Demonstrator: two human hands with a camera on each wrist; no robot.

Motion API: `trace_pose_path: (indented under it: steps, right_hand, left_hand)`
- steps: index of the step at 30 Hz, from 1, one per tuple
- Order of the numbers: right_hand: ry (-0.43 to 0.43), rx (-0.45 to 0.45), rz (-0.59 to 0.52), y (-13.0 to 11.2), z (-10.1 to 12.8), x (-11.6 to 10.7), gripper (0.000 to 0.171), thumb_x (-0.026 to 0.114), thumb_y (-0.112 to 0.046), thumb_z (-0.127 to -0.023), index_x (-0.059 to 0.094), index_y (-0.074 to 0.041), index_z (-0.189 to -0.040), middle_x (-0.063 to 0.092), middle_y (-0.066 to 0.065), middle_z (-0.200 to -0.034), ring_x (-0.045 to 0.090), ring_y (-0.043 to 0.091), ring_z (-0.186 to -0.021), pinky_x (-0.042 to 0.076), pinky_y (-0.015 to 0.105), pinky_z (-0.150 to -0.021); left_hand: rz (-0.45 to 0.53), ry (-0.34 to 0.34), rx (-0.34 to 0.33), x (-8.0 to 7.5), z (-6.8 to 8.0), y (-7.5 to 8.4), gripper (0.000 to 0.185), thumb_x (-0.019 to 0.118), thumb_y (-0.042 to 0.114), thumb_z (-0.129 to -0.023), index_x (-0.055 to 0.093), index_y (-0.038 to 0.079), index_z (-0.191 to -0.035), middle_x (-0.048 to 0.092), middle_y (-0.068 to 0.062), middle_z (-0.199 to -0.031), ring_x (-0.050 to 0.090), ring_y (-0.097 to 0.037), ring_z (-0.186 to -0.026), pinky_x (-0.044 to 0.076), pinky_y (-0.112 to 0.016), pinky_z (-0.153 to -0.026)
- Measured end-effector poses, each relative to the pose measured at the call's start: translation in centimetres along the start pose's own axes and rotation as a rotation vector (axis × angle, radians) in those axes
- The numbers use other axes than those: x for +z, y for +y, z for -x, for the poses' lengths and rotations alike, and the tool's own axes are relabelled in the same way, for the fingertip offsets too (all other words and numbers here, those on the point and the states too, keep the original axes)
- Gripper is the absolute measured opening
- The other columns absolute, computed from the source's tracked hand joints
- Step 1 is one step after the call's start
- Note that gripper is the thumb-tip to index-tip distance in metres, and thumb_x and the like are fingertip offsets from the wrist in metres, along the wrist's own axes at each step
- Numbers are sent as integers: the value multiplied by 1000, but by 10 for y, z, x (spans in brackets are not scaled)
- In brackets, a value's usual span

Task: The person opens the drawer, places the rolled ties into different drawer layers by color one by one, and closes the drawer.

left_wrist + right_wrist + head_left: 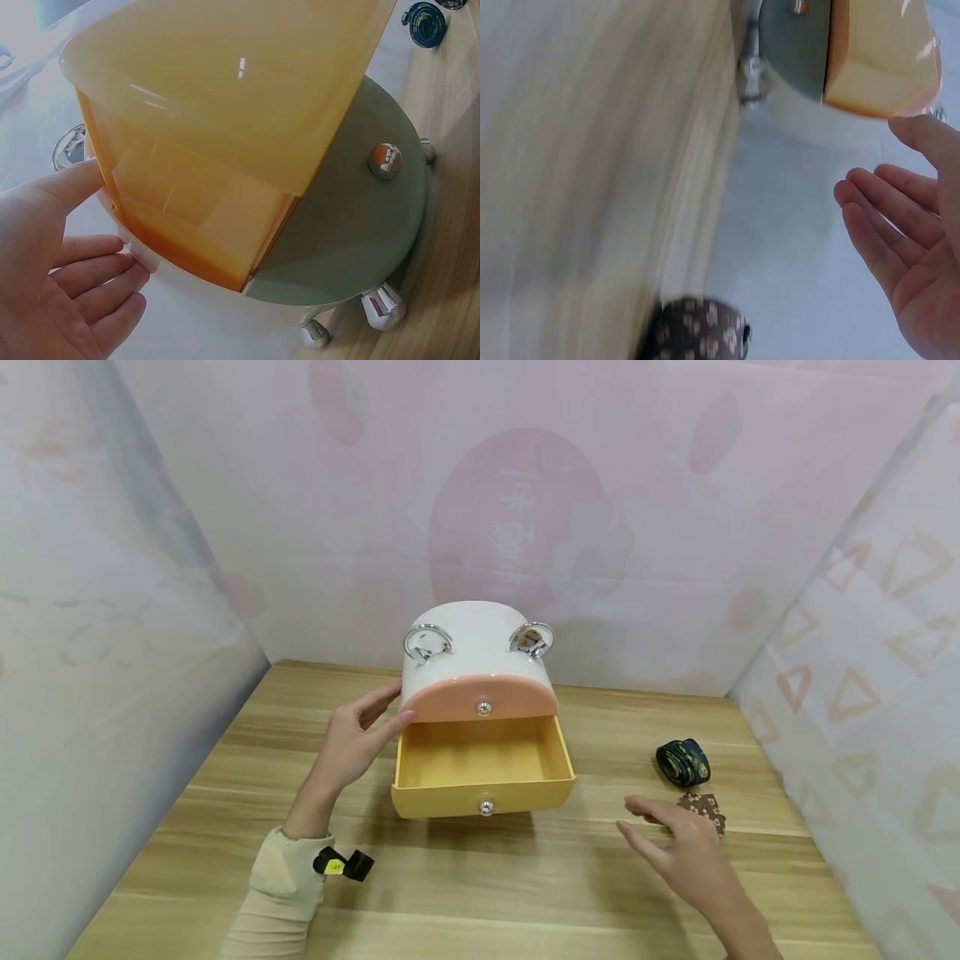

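Note:
A small white storage box [474, 639] with rounded sides stands at the middle back of the table. Its yellow drawer [483, 797] is pulled out, and its inside looks bare. Above that is a closed orange drawer [442, 700] with a silver knob; a grey-green drawer [337, 240] sits below, closed. My left hand [351, 739] rests its fingertips against the box's left side, fingers extended. My right hand [686, 852], fingers relaxed and holding nothing, hovers over the table close to a brown patterned roll [697, 330]. Behind that roll lies a dark blue-green patterned roll [684, 762].
Two silver rings [428, 643] stick up from the box's top, and silver feet [384, 306] carry it. Pale printed cloth [660, 568] walls the wooden table [570, 893] at the back and both sides. A black wrist strap [345, 863] circles the left sleeve.

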State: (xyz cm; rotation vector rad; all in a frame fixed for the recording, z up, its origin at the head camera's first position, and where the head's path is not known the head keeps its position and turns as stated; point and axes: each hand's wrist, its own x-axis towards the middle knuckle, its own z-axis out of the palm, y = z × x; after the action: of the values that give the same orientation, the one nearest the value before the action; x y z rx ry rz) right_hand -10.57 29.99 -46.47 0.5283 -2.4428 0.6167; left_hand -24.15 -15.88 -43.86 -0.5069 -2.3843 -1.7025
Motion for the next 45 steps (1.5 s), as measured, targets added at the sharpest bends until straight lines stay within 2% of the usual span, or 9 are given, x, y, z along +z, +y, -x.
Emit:
trace_pose_path:
  steps: [5, 6, 10, 12, 13, 14, 17, 26, 45]
  right_hand:
    - [-65, 104, 69, 22, 8, -23, 40, 92, -14, -79, 79, -7, -116, 82, 8, -107, 79, 32, -93, 44, -6, -90]
    - [-69, 118, 85, 26, 10, -28, 41, 93, -15, -79, 79, -8, -117, 82, 10, -107, 79, 34, -94, 47, -4, -88]
    - [-68, 149, 123, 43, 14, -41, 44, 94, -16, -77, 78, -8, -117, 81, 14, -110, 78, 40, -98, 38, -8, -92]
    - [-89, 163, 129, 49, 16, -44, 46, 94, -18, -77, 77, -5, -119, 80, 18, -113, 76, 44, -102, 56, 10, -96]
    - [-104, 173, 132, 53, 17, -45, 48, 94, -19, -78, 76, -4, -120, 79, 19, -115, 75, 45, -103, 59, 17, -98]
    - [-122, 184, 130, 56, 19, -46, 49, 93, -20, -79, 75, -3, -121, 78, 21, -116, 74, 47, -105, 63, 31, -98]
    - [-180, 213, 133, 65, 23, -47, 55, 92, -23, -81, 72, -1, -127, 75, 25, -121, 71, 52, -109, 55, 70, -93]
    - [-217, 216, 139, 90, 32, -45, 66, 96, -24, -76, 68, -4, -132, 72, 28, -127, 68, 56, -111, 55, 73, -92]
    - [-355, 363, 130, 114, 35, -32, 82, 94, -38, -79, 60, 5, -141, 63, 39, -133, 62, 64, -116, 53, 77, -94]
  left_hand:
    - [8, 4, 5, 1, 0, 1, 54, 76, 34, -100, 62, 16, -149, 61, -6, -153, 53, -30, -148, 43, -48, -125]
    - [10, 4, 5, 2, 0, 2, 54, 76, 34, -100, 62, 17, -149, 61, -6, -153, 53, -30, -148, 43, -48, -125]
    - [12, 9, 3, 2, 0, 2, 55, 77, 35, -99, 62, 18, -149, 62, -5, -153, 54, -27, -148, 44, -45, -125]
    - [12, 9, 1, 1, 0, 2, 55, 77, 35, -99, 62, 17, -149, 61, -5, -153, 54, -27, -148, 44, -44, -125]
    - [10, 8, -2, 1, 0, 1, 56, 77, 36, -99, 62, 17, -149, 61, -5, -153, 54, -27, -148, 44, -44, -124]
    - [12, 8, -3, 1, 0, 1, 56, 77, 36, -99, 62, 17, -149, 61, -5, -153, 54, -27, -148, 44, -44, -124]
    - [10, 0, -3, 1, 0, 0, 56, 76, 35, -99, 61, 16, -149, 61, -6, -154, 53, -28, -148, 43, -46, -125]
    - [11, -3, 6, 1, 1, 0, 56, 77, 34, -99, 61, 14, -149, 61, -8, -153, 53, -30, -148, 43, -48, -125]
    - [11, 1, 9, 0, 2, 0, 54, 77, 33, -99, 62, 17, -149, 61, -6, -154, 54, -28, -148, 43, -48, -125]
